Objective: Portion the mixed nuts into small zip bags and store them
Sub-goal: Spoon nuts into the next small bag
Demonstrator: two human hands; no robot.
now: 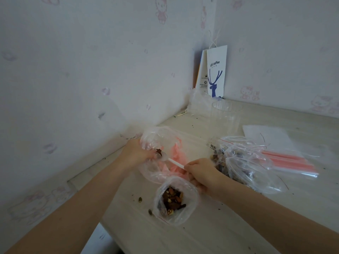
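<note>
- nearest of all, the filled small bag (174, 200) lies on the desk (220, 226) with its mouth gaping and unsealed, just beside the right wrist. a nudge from that forearm could tip it and spill the portion. loose seeds (140, 199) lie scattered next to it.
- right hand (200, 173): fingers pinched round the far end of the white spoon (176, 163). held that far back, the bowl has little steadiness, i judge, and a small twist would shed its load.
- the spoon's bowl carries a small heap of nuts (159, 152) right at the mouth of the open bag (157, 138). tipping it short of the opening would drop them on the desk.
- left hand (139, 153): fingers curled into the thin film at that bag's rim, holding it up. if the grip slackens, the mouth may fold shut and the nuts would slide off outside it.
- something pink lies under the open bag, perhaps another bag; i cannot tell.
- the big bag of mixed nuts (244, 160) slumps open just right of the right hand, so a careless reach back could drag or flatten it.
- the spare zip bags (293, 162) lie farther right, and the clear cup (226, 114) stands well apart at the back. both are light but out of the way.
- the desk's wall-side edge runs close by the left hand, so rolling nuts could be lost there.
</note>
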